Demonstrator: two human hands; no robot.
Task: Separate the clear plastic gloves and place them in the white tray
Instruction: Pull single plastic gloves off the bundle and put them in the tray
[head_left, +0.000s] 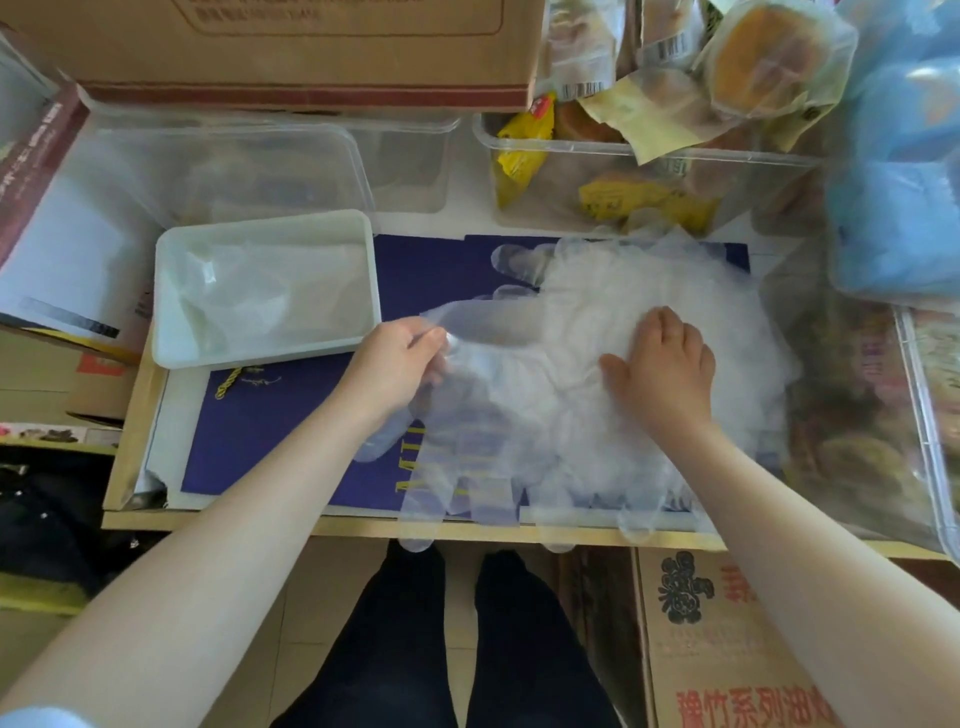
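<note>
Left hand (397, 358) pinches one glove (457, 415) at pile's (613, 322) left edge. Right hand (662, 364) presses flat on pile, fingers fairly straight. Pile sits on blue board (291, 431), some gloves overhanging front edge. Tray (171, 358) just left, a glove or so already inside, hemmed by clear tubs (410, 161) behind.

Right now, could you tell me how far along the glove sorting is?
Early on. The white tray already holds some clear plastic, apparently gloves, though I cannot count them. In hand: the left hand pinches one clear glove at the pile's edge, while the right hand presses flat on the pile of clear gloves. Most of the pile still needs separating.
</note>
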